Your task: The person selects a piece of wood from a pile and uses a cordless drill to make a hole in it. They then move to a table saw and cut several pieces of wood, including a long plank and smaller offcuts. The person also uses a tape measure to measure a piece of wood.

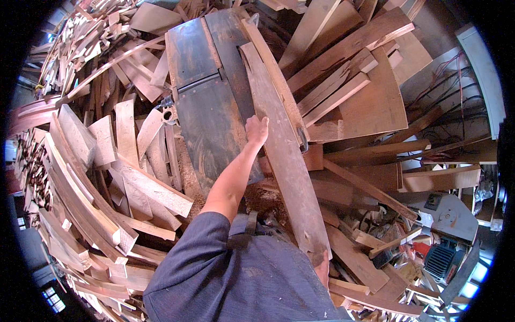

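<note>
A long wooden board [292, 166] lies along the right side of a dark metal machine table [206, 102], beside a strip of wood that looks like a fence [279, 80]. Its near end juts past the table toward my body. My left hand [257, 130] is closed over the board's left edge, about midway along it, thumb on top. At the near end, my right hand [322, 269] grips the board from its right side; most of its fingers are hidden beneath or behind the wood.
Stacked offcuts [129, 182] crowd the left side. More planks [343, 53] and a plywood sheet [370, 102] lean at the right. An electric motor [443, 261] sits at the lower right below a grey metal housing [453, 217]. Sawdust [265, 198] covers the near table end.
</note>
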The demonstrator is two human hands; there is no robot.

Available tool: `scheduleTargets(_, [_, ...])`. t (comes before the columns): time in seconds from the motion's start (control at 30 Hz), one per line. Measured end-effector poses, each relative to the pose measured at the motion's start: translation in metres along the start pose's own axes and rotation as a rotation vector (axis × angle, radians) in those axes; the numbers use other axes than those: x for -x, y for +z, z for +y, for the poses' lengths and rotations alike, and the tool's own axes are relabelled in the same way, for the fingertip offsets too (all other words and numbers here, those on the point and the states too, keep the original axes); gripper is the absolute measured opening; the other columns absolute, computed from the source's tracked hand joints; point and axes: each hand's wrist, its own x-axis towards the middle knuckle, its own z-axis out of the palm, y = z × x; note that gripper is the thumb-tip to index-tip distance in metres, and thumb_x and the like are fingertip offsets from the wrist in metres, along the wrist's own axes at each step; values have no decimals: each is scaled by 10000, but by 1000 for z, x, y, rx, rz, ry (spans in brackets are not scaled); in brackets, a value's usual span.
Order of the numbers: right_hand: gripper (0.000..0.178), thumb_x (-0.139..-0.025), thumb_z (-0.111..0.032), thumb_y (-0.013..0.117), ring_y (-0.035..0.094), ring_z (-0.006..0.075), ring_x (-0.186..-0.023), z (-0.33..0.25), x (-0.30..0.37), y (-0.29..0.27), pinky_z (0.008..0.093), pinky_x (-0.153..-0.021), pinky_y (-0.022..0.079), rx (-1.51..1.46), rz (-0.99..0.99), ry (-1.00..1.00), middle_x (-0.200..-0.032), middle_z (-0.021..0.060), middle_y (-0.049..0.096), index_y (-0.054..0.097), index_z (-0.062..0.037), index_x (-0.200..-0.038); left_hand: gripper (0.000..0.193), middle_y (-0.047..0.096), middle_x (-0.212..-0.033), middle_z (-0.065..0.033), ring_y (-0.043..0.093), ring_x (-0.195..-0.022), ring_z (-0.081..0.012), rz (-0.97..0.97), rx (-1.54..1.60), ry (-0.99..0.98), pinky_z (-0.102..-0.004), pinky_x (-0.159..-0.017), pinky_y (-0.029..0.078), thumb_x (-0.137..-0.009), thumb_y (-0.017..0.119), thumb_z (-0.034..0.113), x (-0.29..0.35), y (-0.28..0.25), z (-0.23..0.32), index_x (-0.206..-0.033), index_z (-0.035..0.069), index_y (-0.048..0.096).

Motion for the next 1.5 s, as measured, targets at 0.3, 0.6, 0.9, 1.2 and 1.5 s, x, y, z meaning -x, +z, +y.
scheduleTargets(0.3, [624,-1047,-444,474,406,275,-1419,5,-7,-21,424,-1205,298,163,25,-77,-1549,99,439,365,-73,-1537,515,611,-1155,-327,579,-1118,-486,55,-13,40,-527,-996,461,-919,628,398,-8,3,-10,-1087,-90,637])
scheduleTargets(0.6, [635,-1016,-360,523,414,283,-1413,2,-2,-5,417,-1196,313,389,73,-158,-1543,123,439,350,-38,-1535,528,604,-1143,-343,572,-1115,-502,65,28,49,-535,-1006,450,-906,615,393,-12,-1,-6,-1088,-102,628])
scheduleTargets(0.9, [624,-1038,-469,516,477,320,-1381,0,-15,9,491,-1171,376,-58,47,4,-1509,107,495,402,-88,-1519,522,634,-1112,-342,603,-1082,-504,103,25,79,-534,-992,467,-895,633,401,-22,3,-14,-1032,-102,660])
scheduleTargets(1.2, [562,-1027,-404,578,544,330,-1312,-5,2,57,495,-1089,471,392,213,-236,-1434,157,552,479,-49,-1451,549,630,-1104,-360,613,-1060,-506,24,-7,64,-540,-996,468,-910,629,418,-26,-3,-5,-1062,-109,647])
scheduleTargets(1.5, [542,-1023,-371,580,560,329,-1295,16,-46,-31,506,-1078,477,-99,391,-50,-1427,131,564,474,-65,-1458,529,627,-1104,-347,601,-1088,-497,-27,24,36,-546,-988,469,-905,656,407,-24,-10,10,-1034,-106,643])
